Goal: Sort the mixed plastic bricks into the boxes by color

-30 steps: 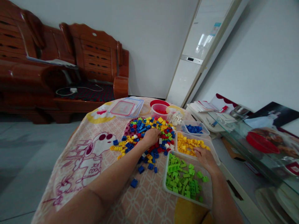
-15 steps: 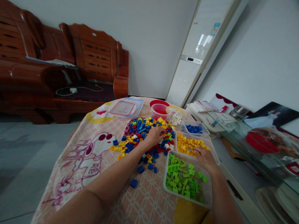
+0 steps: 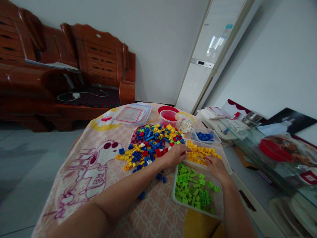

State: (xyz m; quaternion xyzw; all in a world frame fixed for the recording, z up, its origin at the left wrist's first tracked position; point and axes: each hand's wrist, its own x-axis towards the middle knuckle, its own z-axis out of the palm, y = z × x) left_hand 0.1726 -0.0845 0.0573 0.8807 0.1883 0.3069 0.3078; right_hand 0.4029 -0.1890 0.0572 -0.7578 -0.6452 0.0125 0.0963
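Observation:
My left hand [image 3: 176, 154] reaches over the near-left edge of a clear container [image 3: 225, 162] of yellow toy bricks [image 3: 198, 151]. Its fingers are drawn together; whatever they hold, if anything, is hidden. My right hand [image 3: 216, 166] is over the right part of that container, fingers curled down at the yellow bricks, and what lies between them does not show. Beneath my right wrist is a clear container [image 3: 174, 195] of green bricks [image 3: 192, 186]. To the left of my left hand spreads a mixed pile of bricks [image 3: 148, 140] in blue, yellow, red, white and green.
Behind stand a container of blue bricks [image 3: 204, 136], a round tub [image 3: 170, 119] with red bricks and a bag of white pieces [image 3: 185, 125]. Clear lids [image 3: 130, 114] lie at the far left of the cloth-covered table [image 3: 133, 215]. A glass shelf [image 3: 250, 150] runs along the right.
My left hand has moved from the mixed pile rightward and nearer, to the yellow container. My right hand has stayed in nearly the same place.

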